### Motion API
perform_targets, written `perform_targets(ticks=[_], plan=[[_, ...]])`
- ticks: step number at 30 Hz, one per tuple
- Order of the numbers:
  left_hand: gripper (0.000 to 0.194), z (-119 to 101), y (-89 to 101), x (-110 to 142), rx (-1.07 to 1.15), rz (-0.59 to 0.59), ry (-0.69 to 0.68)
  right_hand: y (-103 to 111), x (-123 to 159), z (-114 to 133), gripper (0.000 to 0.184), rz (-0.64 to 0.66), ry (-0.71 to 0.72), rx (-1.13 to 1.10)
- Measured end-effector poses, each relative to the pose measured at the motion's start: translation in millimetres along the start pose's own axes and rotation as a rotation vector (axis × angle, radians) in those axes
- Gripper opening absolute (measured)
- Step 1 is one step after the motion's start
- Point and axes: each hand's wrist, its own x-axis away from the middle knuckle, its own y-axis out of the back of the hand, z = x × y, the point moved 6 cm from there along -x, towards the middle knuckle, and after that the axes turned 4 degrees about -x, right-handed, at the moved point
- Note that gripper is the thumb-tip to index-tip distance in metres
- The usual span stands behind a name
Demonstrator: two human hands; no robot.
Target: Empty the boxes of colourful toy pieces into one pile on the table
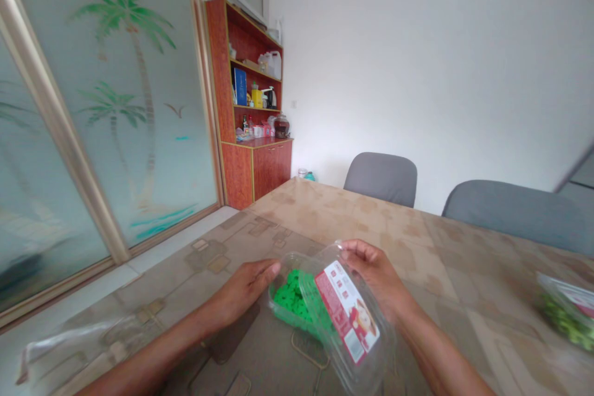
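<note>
Table fills my lower view, two grey chairs along its far side. My left hand has its thumb at the left rim of the clear box, other fingers hidden, can't tell if gripping. Box is between my hands. My right hand pinches the far edge of the lid, tilted over the box's right side. Green pieces inside

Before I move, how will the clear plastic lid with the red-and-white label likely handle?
The clear plastic lid is probably light and somewhat bendy, since its plastic looks thin. Gripped near its far end by the right hand, it may tilt.
</note>
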Motion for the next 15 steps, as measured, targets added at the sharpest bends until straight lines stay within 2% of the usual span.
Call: perform_targets(ticks=[2, 4, 6, 9, 11, 15], plan=[[0.045, -15.9, 7.5, 0.5, -0.144, -0.131, -0.074, -11.5, -1.2, -7.7, 0.031, 0.012, 0.006, 0.010], [0.045, -29.1, 11.4, 0.5, -0.126, -0.178, -0.106, -21.8, -3.7, -12.6, 0.030, 0.020, 0.026, 0.026], [0.051, -35.1, 8.8, -1.1, 0.023, -0.105, -0.095, -29.4, -6.5, -13.8, 0.031, 0.028, 0.056, 0.049], [0.062, -26.3, 3.6, -1.6, 0.273, -0.008, 0.074, -33.5, -8.4, -11.1, 0.032, 0.038, 0.102, 0.090], [0.062, -20.1, -1.0, 0.6, 0.381, 0.058, 0.145, -32.5, -8.0, -8.9, 0.032, 0.038, 0.131, 0.114], [0.065, -18.3, -6.6, 5.2, 0.557, 0.091, 0.157, -34.2, -6.8, -7.7, 0.031, 0.031, 0.160, 0.175]])
